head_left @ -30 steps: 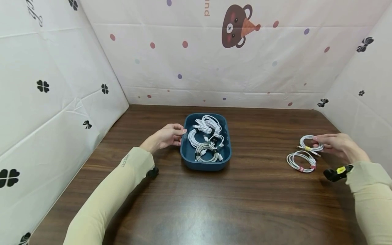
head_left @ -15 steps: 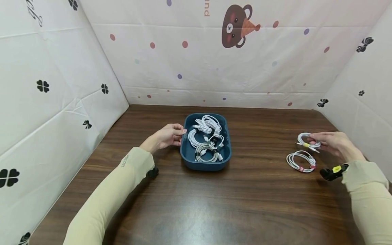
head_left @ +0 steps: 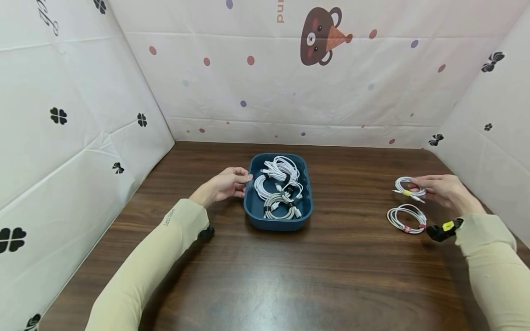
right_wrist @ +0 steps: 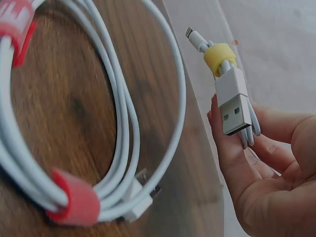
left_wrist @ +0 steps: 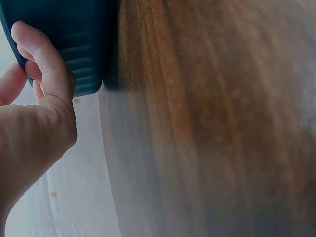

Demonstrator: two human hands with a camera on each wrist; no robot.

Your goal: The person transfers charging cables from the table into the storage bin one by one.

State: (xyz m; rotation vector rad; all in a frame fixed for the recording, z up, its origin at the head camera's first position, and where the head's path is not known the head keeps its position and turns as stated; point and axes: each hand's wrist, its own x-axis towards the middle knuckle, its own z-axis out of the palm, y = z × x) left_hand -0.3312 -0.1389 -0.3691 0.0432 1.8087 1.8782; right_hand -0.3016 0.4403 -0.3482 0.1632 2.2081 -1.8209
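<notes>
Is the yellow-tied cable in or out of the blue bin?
Out. The right hand holds the yellow-tied cable, and the head view shows bare table between it and the bin.

The head view looks forward and down across the bench (head_left: 323,271) to the far wall (head_left: 265,87). Tipped sideways, the wrist views look from close: that at the left hand (left_wrist: 47,108) shares the blue tub (left_wrist: 81,44) with the head view, that at the right hand (right_wrist: 266,197) the red-banded cable (right_wrist: 76,201) (looming very near).
</notes>
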